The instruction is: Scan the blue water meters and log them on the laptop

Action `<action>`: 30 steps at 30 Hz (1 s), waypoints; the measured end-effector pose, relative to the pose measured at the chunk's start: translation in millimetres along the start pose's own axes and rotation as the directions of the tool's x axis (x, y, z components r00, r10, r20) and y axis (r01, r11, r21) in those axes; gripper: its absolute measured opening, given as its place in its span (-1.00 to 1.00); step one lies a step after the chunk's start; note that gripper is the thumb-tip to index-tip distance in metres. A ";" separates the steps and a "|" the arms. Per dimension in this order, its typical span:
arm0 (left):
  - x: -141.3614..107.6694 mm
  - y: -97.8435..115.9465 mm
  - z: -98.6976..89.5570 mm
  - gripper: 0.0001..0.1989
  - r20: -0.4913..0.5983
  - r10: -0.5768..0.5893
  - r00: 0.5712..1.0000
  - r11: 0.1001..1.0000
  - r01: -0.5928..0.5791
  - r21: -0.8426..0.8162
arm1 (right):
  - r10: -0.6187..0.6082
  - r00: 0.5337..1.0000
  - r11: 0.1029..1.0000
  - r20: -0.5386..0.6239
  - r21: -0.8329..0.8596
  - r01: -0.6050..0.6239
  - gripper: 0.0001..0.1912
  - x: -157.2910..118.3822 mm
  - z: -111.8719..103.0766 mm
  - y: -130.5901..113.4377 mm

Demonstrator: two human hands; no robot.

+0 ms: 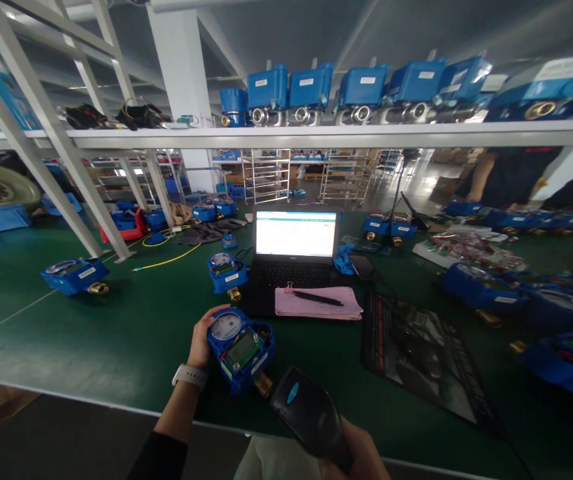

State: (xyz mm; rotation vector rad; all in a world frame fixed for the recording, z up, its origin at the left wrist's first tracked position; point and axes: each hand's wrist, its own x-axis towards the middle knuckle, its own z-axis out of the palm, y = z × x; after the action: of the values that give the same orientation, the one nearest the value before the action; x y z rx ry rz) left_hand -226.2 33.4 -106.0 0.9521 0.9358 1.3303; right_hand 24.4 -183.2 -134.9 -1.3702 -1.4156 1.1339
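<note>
My left hand [201, 340], with a pale watch on its wrist, grips the left side of a blue water meter [242, 352]. The meter has a round dial, a small grey display on a green circuit board and a brass pipe end; it is tilted near the table's front edge. My right hand [359, 450] is wrapped round the handle of a black barcode scanner [311, 410]. The scanner's head is close to the meter's brass end. Behind the meter stands an open laptop [294, 237] with a lit screen. A second blue meter [226, 273] sits left of the laptop.
Pink papers [319, 303] with a black pen lie before the laptop. A mouse [424, 353] rests on a dark mat [446, 387]. Several meters crowd the right side, and one meter [74, 275] sits far left. A shelf [286, 137] with blue units crosses above. Another person [509, 177] stands back right.
</note>
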 end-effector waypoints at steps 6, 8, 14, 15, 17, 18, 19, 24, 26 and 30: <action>-0.4 -0.3 1.9 -0.50 -0.015 -0.005 1.000 1.000 0.005 -0.003 | -0.001 1.000 1.000 -0.011 -0.016 0.000 -0.76 0.0 1.6 9.1; -0.5 -0.1 2.3 -0.50 -0.017 -0.007 1.000 1.000 0.007 -0.005 | 0.001 1.000 1.000 -0.010 -0.021 -0.002 -0.74 1.2 -0.2 11.6; 1.7 -1.7 -0.2 -0.50 -0.012 -0.006 1.000 1.000 0.006 -0.005 | 0.014 1.000 1.000 -0.008 -0.020 -0.014 -0.67 0.3 -0.2 1.0; 2.0 -2.1 -0.6 -0.50 -0.012 -0.006 1.000 1.000 0.006 -0.004 | 0.024 0.999 0.999 -0.026 -0.028 -0.025 -0.68 -0.8 0.4 -1.1; 2.3 -2.4 -0.8 -0.50 -0.011 -0.008 1.000 1.000 0.008 -0.005 | 0.041 0.997 0.996 -0.059 -0.077 -0.046 -0.68 -2.4 -0.4 -3.2; 2.2 -2.3 -0.7 -0.51 -0.011 -0.009 1.000 1.000 0.009 -0.005 | 0.033 0.996 0.992 -0.082 -0.121 -0.043 -0.65 -2.2 -2.5 -3.3; 2.1 -2.0 -0.3 -0.51 -0.011 -0.010 1.000 1.000 0.010 -0.005 | 0.004 0.994 0.983 -0.112 -0.181 -0.024 -0.61 -0.9 -5.9 -3.0; 0.0 0.3 0.8 -0.49 -0.013 -0.027 1.000 1.000 0.027 0.003 | -0.153 0.969 0.762 -0.193 -0.647 -0.008 -0.37 26.9 -30.3 -0.2; -1.2 1.4 0.9 -0.46 -0.014 -0.040 0.999 0.999 0.040 0.010 | -0.174 0.969 0.607 -0.173 -0.794 -0.033 -0.40 43.4 -35.1 2.0; -3.1 4.0 2.0 -0.43 -0.021 -0.063 0.998 0.998 0.063 0.009 | -0.233 0.963 0.471 -0.132 -0.882 -0.007 -0.45 66.1 -39.9 10.6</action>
State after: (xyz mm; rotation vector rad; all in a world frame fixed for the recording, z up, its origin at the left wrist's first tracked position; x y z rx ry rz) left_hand -225.8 30.3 -101.6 0.9109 0.9808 1.2855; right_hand 62.4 -115.2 -137.1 -1.9686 -1.9762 0.0112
